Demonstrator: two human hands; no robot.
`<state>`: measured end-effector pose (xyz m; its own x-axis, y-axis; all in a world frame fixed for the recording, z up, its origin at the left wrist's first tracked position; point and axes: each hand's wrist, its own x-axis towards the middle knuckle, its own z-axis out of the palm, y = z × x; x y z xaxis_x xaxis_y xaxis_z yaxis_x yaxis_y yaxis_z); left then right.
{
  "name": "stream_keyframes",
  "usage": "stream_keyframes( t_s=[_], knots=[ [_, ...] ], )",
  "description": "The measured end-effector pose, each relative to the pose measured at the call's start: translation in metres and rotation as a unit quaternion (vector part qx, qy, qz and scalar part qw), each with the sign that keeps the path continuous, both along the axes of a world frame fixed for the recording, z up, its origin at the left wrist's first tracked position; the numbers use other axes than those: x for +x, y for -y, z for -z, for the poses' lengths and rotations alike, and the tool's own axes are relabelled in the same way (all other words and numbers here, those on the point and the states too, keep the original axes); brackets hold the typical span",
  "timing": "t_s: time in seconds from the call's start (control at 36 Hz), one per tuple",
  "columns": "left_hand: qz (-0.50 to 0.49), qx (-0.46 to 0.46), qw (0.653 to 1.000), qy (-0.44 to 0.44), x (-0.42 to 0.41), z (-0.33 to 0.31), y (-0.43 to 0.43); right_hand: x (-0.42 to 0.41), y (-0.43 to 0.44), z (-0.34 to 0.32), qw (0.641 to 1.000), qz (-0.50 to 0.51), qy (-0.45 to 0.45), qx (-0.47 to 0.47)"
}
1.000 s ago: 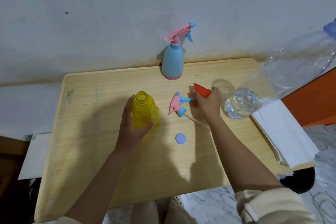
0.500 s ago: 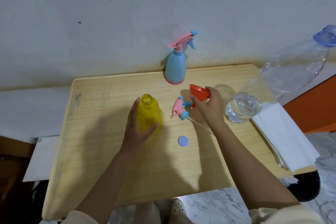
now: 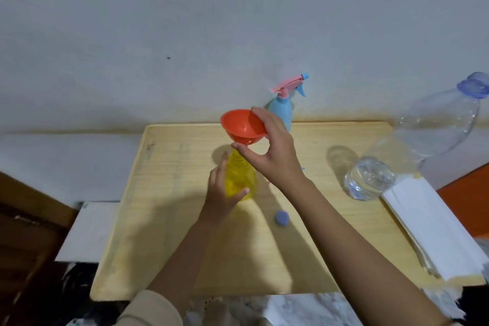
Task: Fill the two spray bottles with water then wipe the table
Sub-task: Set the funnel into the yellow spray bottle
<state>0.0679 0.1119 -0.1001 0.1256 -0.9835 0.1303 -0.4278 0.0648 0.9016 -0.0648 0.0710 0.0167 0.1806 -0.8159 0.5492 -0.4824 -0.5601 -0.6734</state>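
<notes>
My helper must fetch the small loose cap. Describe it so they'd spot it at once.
On the wooden table, look just right of the yellow bottle and nearer the person. The cap lies there alone: a small blue-violet disc, far smaller than any bottle.

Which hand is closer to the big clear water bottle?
Right. The right hand, holding the orange funnel, is to the left of the water bottle; the left hand grips the yellow bottle, even farther left.
</notes>
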Motion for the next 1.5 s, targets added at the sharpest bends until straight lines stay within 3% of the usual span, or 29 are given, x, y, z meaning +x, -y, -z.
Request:
stream_keyframes(
  t_s=[0.42,0.67,1.0,1.5],
  knots=[
    [0.028,0.023,0.999,-0.04,0.007,-0.002,-0.005,0.003,-0.002,0.005,0.996,0.005,-0.088,-0.003],
    [0.076,0.021,0.995,-0.054,0.018,0.009,-0.002,0.001,-0.01,0.008,0.984,-0.044,-0.17,0.0],
    [0.106,0.027,0.993,-0.054,0.023,0.019,0.001,0.017,-0.029,0.015,0.995,0.018,-0.038,0.093],
    [0.101,0.025,0.992,-0.07,0.027,0.029,0.002,0.024,-0.029,0.013,0.989,0.066,-0.054,0.118]
  ],
)
